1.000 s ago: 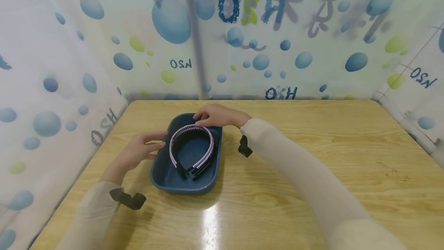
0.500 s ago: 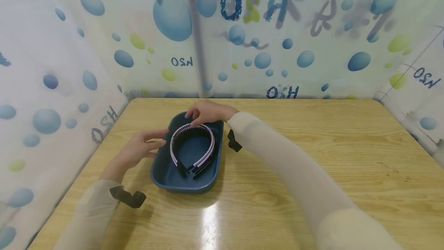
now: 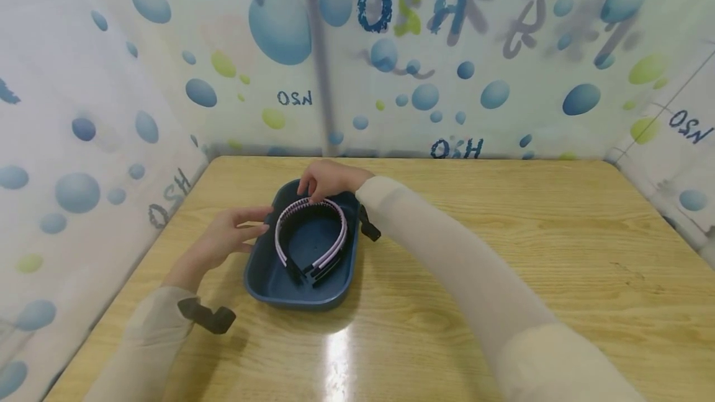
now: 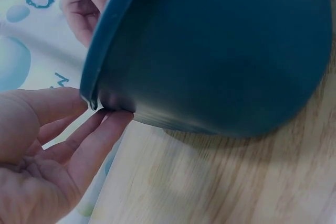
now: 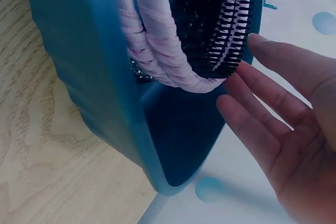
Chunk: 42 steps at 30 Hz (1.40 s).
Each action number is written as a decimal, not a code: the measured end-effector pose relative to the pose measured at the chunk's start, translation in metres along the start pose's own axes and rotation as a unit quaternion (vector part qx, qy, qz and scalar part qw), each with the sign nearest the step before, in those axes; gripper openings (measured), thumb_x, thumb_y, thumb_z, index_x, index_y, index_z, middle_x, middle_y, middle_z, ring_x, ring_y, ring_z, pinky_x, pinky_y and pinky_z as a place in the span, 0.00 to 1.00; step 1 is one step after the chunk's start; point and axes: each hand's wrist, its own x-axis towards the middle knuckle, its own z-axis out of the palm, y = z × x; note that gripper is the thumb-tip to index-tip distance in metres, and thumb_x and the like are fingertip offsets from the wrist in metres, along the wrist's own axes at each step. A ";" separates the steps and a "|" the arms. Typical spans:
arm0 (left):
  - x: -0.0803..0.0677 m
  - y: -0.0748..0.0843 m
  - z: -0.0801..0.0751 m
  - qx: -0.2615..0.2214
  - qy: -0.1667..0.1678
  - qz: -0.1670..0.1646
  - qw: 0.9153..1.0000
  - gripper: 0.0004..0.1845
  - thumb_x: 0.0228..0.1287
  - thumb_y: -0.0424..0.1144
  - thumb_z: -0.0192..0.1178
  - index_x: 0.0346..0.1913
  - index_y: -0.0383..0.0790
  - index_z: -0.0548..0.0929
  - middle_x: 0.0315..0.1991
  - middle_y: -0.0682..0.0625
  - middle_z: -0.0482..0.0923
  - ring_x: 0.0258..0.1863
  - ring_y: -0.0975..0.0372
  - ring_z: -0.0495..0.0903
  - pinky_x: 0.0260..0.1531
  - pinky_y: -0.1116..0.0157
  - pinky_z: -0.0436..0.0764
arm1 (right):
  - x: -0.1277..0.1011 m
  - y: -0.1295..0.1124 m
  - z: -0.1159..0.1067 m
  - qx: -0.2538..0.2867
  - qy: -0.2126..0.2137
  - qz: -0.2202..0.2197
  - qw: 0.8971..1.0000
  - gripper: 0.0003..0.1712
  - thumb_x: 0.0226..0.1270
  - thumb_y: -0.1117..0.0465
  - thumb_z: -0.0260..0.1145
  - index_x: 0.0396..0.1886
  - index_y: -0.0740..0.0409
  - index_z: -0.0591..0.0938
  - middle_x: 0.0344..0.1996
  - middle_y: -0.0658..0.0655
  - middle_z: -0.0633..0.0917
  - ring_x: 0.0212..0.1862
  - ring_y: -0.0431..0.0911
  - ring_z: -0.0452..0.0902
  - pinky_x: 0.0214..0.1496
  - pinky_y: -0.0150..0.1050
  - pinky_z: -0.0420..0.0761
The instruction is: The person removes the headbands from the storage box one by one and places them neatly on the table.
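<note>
A dark blue tray [image 3: 262,275] sits on the wooden worktop [image 3: 503,228], left of centre and toward the far edge. Inside it lies a small stack of toothed headbands [image 3: 310,233], some wrapped in pale pink and some black, their arches toward the far end of the tray and their open ends pointing to the near right corner.

The right hand [image 3: 326,180] reaches across from the near right and hovers over the far end of the tray. Its grip is apart: in the right wrist view the fingers [image 5: 273,103] are spread and straight, their tips right at the top of the headbands' arch beside the black teeth, but whether they actually touch the bands cannot be told. Nothing is pinched or clasped.

The left hand [image 3: 231,237] rests at the left side of the tray. Its grip is also apart, with relaxed fingers; the left wrist view shows the fingertips [image 4: 118,119] touching the tray's outer wall just under the rim, the thumb close beside the rim edge.

Both arms wear pale, cream-coloured sleeves [image 3: 447,253], each with a dark strap at the wrist. Around the worktop on the left, far and right sides hangs a translucent curtain [image 3: 503,48] printed with blue and green bubbles and lettering.
</note>
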 end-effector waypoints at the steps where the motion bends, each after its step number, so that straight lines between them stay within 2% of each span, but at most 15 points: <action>1: 0.000 0.000 0.000 0.000 0.001 0.000 1.000 0.28 0.65 0.36 0.56 0.65 0.30 0.64 0.64 0.35 0.59 0.60 0.43 0.63 0.42 0.54 0.77 | 0.001 0.000 0.000 0.001 -0.001 0.002 1.000 0.17 0.57 0.67 0.67 0.48 0.59 0.82 0.39 0.56 0.83 0.42 0.44 0.77 0.43 0.30 0.75; 9: 0.000 -0.003 0.000 -0.007 0.003 0.003 1.000 0.28 0.64 0.35 0.57 0.64 0.29 0.64 0.64 0.34 0.60 0.59 0.43 0.63 0.42 0.53 0.77 | 0.002 0.004 0.004 -0.005 -0.005 0.009 1.000 0.15 0.58 0.70 0.66 0.46 0.58 0.83 0.38 0.55 0.83 0.41 0.43 0.77 0.42 0.29 0.75; 16: 0.001 -0.002 0.001 -0.005 0.002 0.007 1.000 0.28 0.64 0.36 0.57 0.64 0.30 0.65 0.64 0.35 0.60 0.60 0.44 0.63 0.42 0.53 0.77 | -0.002 0.005 0.003 0.019 -0.005 0.031 0.999 0.15 0.58 0.72 0.64 0.46 0.59 0.83 0.38 0.56 0.84 0.39 0.43 0.78 0.32 0.32 0.78; 28: -0.004 0.001 0.002 -0.009 0.000 0.014 1.000 0.28 0.65 0.35 0.56 0.65 0.28 0.62 0.64 0.34 0.59 0.60 0.43 0.62 0.42 0.53 0.77 | -0.001 0.002 0.005 0.028 0.005 0.027 0.999 0.15 0.60 0.73 0.62 0.46 0.59 0.83 0.40 0.55 0.83 0.41 0.42 0.78 0.36 0.30 0.78; 42: -0.002 -0.001 0.001 0.000 0.005 0.004 1.000 0.28 0.64 0.36 0.57 0.64 0.29 0.64 0.64 0.35 0.60 0.60 0.43 0.62 0.43 0.52 0.76 | -0.012 0.001 -0.006 0.024 0.016 0.023 0.999 0.15 0.60 0.73 0.61 0.46 0.60 0.83 0.41 0.56 0.83 0.42 0.43 0.78 0.33 0.32 0.79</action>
